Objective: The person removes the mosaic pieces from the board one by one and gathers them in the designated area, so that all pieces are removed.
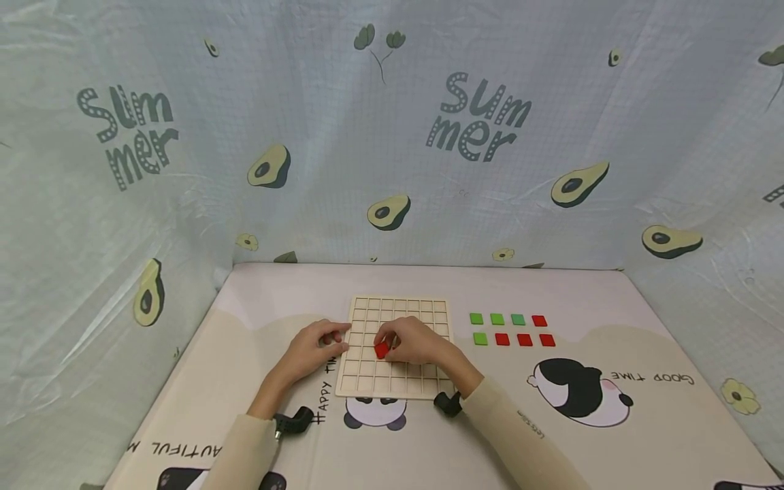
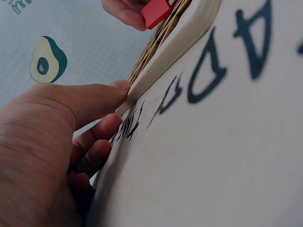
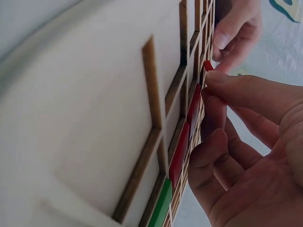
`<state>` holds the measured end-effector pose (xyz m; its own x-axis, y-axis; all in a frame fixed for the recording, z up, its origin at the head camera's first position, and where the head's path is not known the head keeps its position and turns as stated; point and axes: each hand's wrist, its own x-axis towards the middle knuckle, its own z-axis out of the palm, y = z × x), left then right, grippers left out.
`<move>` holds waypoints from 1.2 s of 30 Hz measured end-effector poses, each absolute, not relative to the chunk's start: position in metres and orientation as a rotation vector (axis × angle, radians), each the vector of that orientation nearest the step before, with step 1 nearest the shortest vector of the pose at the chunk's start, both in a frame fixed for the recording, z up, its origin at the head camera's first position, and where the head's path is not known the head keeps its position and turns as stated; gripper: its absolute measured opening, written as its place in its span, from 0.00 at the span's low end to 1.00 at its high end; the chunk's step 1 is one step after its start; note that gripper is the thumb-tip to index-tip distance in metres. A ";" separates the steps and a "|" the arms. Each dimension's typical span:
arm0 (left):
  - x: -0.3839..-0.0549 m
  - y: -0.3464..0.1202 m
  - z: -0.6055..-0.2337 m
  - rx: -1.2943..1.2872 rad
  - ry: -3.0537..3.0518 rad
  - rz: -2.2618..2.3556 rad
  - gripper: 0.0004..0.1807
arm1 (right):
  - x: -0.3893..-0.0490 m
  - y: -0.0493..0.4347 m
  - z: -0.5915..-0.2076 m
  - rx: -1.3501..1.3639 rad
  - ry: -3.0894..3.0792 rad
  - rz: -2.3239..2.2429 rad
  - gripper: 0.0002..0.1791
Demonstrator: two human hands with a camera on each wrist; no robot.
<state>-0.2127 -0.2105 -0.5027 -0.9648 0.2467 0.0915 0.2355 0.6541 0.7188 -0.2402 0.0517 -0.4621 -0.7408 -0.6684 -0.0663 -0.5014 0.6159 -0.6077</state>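
Note:
A pale wooden grid board [image 1: 361,388] lies on the table with square cells. My right hand [image 1: 413,340] is over its middle, pinching a red square tile [image 1: 382,350] between thumb and fingers. In the right wrist view, the held tile mostly hides behind the fingertips. Beneath that hand, two red tiles [image 3: 178,153] and a green tile [image 3: 161,205] sit in the board's cells; the hand covers them in the head view. At the board's left edge, my left hand [image 1: 309,350] touches the side with its thumb and index finger spread apart, other fingers bent under.
Right of the board lie two rows of loose tiles, several green [image 1: 497,319] and several red [image 1: 524,339]. The table cover [image 1: 429,442] is printed with pandas and lettering. A patterned curtain [image 1: 324,102] encloses the back and sides.

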 end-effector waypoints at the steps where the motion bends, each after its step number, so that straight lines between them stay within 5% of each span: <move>1: -0.213 -0.210 -0.503 0.417 2.844 1.232 0.23 | -0.240 0.053 -0.462 -0.949 2.550 -0.849 0.14; 36: -0.211 -0.208 -0.500 0.419 2.859 1.210 0.24 | -0.222 0.172 -0.447 -0.675 2.659 -1.116 0.15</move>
